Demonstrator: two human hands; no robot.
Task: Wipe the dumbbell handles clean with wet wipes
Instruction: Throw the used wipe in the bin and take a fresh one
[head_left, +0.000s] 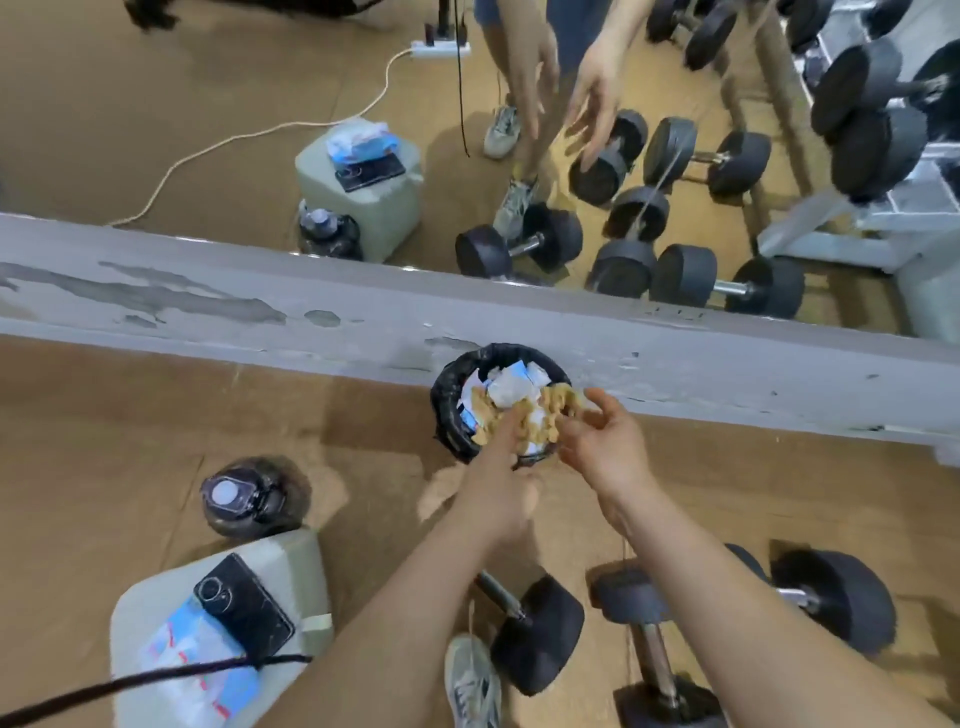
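Observation:
My left hand (498, 467) and my right hand (602, 441) reach out side by side over a small bin with a black liner (447, 415). A crumpled, brown-stained wipe (545, 410) lies on top of the paper in the bin, right at my fingertips. The fingers of both hands look loose, and the mirror shows them spread with nothing held. Three black dumbbells lie on the floor near my feet: one (540, 634) under my left forearm, one (649, 639) between my arms, one (831, 603) to the right. A wet-wipe pack (202, 670) lies on a stool at the lower left.
A phone (244, 605) lies on the grey-green stool (291, 561) beside the pack. A dark water bottle (244, 499) stands on the floor behind it. A grey ledge (363, 322) runs under a wall mirror (208, 130). My shoe (472, 680) is by the nearest dumbbell.

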